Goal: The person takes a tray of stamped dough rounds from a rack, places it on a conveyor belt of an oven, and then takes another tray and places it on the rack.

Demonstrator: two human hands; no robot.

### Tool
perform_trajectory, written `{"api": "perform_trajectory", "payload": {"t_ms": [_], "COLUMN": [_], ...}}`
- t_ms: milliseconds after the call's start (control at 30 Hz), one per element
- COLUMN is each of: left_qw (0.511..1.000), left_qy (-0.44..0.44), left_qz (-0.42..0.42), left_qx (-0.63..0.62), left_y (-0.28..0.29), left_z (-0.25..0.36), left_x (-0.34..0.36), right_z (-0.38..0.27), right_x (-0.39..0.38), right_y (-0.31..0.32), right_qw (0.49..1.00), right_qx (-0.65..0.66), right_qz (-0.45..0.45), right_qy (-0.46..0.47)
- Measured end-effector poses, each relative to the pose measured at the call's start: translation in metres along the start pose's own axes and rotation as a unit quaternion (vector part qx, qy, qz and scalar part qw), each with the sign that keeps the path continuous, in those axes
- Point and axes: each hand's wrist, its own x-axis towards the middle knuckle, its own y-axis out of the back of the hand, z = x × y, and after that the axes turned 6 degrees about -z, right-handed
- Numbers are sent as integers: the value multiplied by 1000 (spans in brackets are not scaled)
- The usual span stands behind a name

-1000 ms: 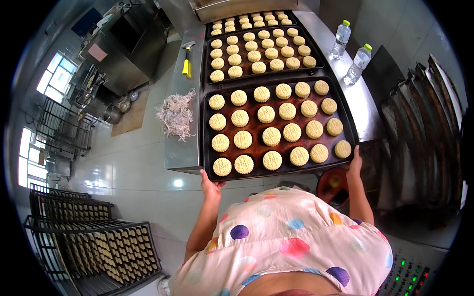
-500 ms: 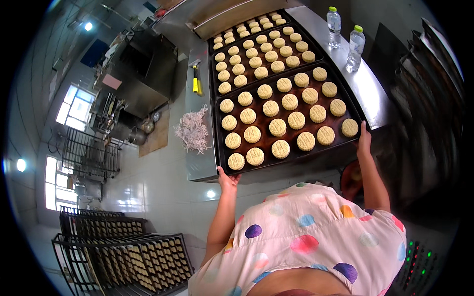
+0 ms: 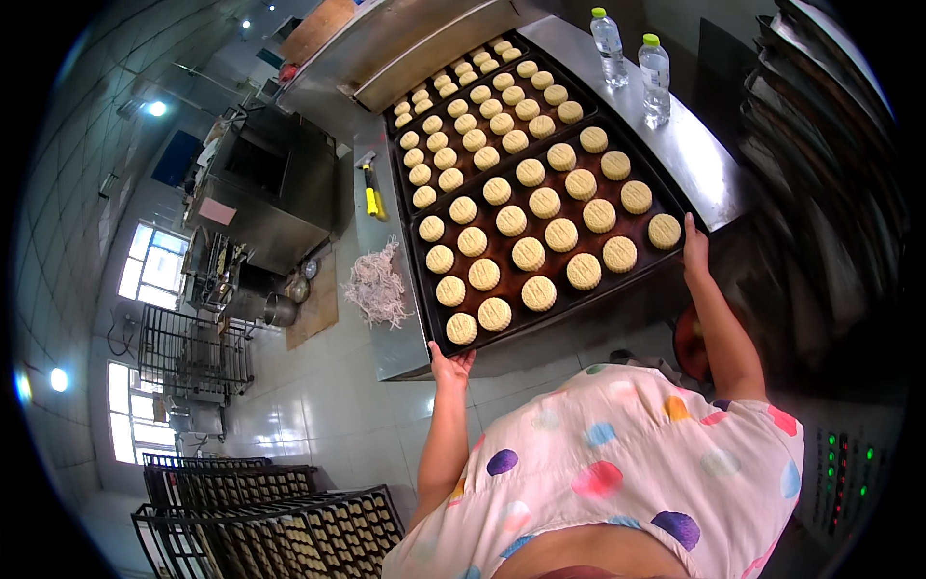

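A dark baking tray (image 3: 569,305) lies nearest me on the metal bench, bearing rows of round, pale, stamped mooncakes (image 3: 528,254). My left hand (image 3: 450,367) grips its near left corner, thumb on the rim and fingers beneath. At the near right corner my right hand (image 3: 694,248) holds the rim, with part of its fingers hidden under the tray. Behind this tray, a second tray of mooncakes (image 3: 474,140) and a third one farther back line up along the bench.
Two clear bottles with green caps, one a water bottle (image 3: 654,85), stand on the bench (image 3: 709,183) at right. A yellow-handled scraper (image 3: 370,190) and a heap of pale shreds (image 3: 376,285) lie at left. Dark trays (image 3: 810,164) stack at far right. Racks of mooncakes (image 3: 318,526) stand lower left.
The view has shifted and turned slightly, so the bench and trays appear farther left. Both hands keep their hold on the near tray, which stays against the tray behind it.
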Motion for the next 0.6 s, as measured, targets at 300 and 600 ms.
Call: {"api": "perform_trajectory", "payload": {"t_ms": [300, 600], "left_qw": [999, 998], "left_qy": [-2, 6], "left_qz": [-26, -58], "left_qx": [-31, -32], "left_y": [-2, -5], "left_z": [0, 3], "left_x": [1, -8], "right_z": [15, 14], "right_x": [16, 16], "right_y": [-2, -1], "right_qw": [997, 999], "right_qx": [-12, 13], "right_qz": [38, 18], "right_qy": [66, 27]}}
